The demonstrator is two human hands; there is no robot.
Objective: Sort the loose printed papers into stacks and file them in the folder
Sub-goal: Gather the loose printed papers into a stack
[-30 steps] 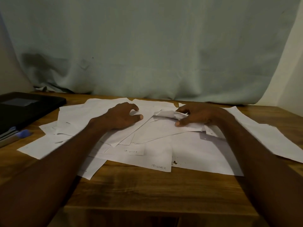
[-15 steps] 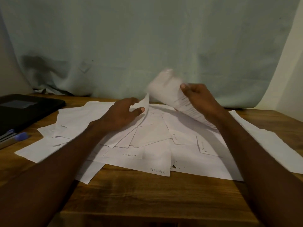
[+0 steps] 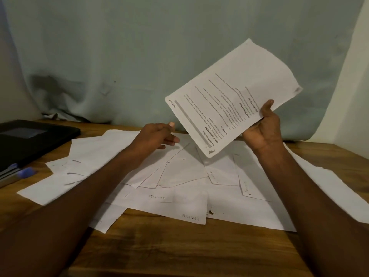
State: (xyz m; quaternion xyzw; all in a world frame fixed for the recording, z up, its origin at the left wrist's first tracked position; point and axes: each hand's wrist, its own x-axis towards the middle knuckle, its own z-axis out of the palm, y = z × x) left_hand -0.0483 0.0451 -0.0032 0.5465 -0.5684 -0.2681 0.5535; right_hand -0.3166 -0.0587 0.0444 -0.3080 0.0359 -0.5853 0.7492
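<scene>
A printed sheet (image 3: 229, 94) is raised above the table, text side towards me. My right hand (image 3: 263, 130) pinches it at its lower right edge, thumb on the front. Below it, several loose white papers (image 3: 179, 176) lie scattered and overlapping on the wooden table (image 3: 179, 248), mostly face down. My left hand (image 3: 159, 138) hovers just over the pile with fingers loosely extended, holding nothing, near the raised sheet's lower left edge. A black folder (image 3: 34, 140) lies shut at the far left.
A blue-capped pen (image 3: 22, 174) lies beside the black folder at the left edge. A pale cloth backdrop (image 3: 139, 56) hangs behind the table. A long sheet (image 3: 327, 186) runs off towards the right table edge.
My right hand has lifted one sheet from the pile, raised it and turned its text towards me. My left hand has come off the papers and risen slightly.
</scene>
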